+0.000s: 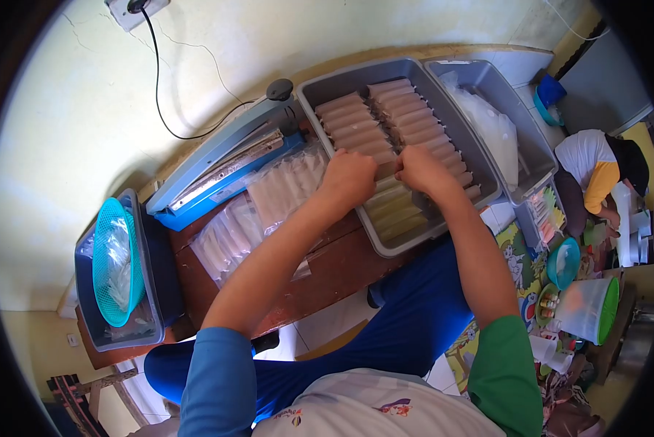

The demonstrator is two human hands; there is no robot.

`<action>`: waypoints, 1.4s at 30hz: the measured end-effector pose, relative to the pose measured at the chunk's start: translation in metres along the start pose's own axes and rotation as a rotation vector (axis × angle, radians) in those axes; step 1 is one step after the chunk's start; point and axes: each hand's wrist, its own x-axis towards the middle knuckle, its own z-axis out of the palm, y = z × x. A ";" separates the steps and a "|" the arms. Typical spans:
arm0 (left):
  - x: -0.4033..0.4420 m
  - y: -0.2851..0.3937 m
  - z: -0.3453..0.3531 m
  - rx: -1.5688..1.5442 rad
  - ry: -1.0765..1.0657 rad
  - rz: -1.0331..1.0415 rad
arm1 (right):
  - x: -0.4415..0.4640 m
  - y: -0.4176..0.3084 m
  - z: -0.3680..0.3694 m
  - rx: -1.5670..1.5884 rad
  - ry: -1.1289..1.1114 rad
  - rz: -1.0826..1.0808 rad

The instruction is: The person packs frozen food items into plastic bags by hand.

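Both hands are over a grey tub [383, 253] holding rows of pinkish tube-shaped packets [414, 116] and, nearer the body, yellowish-green packets [392, 211]. My left hand [350, 177] is closed, its fingertips at the middle of the tub; what it pinches is too small to name. My right hand [423, 172] is closed too, close beside it, with its pinched fingertips above the packets. Left of the tub, clear bags of pale tube packets [268, 193] lie on the brown wooden table [334, 273].
A blue bag sealer [225, 175] stands behind the bags. At left, a turquoise basket [112, 262] sits in a dark tub [168, 269]. A second grey tub [534, 156] holds plastic sheets. Another person [592, 164] bends over at the right, near a lidded bucket [585, 309].
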 end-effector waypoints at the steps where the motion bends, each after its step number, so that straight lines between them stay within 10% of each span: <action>1: 0.000 0.003 -0.002 0.018 -0.057 -0.014 | 0.001 0.002 0.002 -0.023 -0.020 0.012; 42: 0.007 0.007 0.006 0.106 0.061 -0.042 | 0.032 0.021 0.033 0.513 0.120 0.138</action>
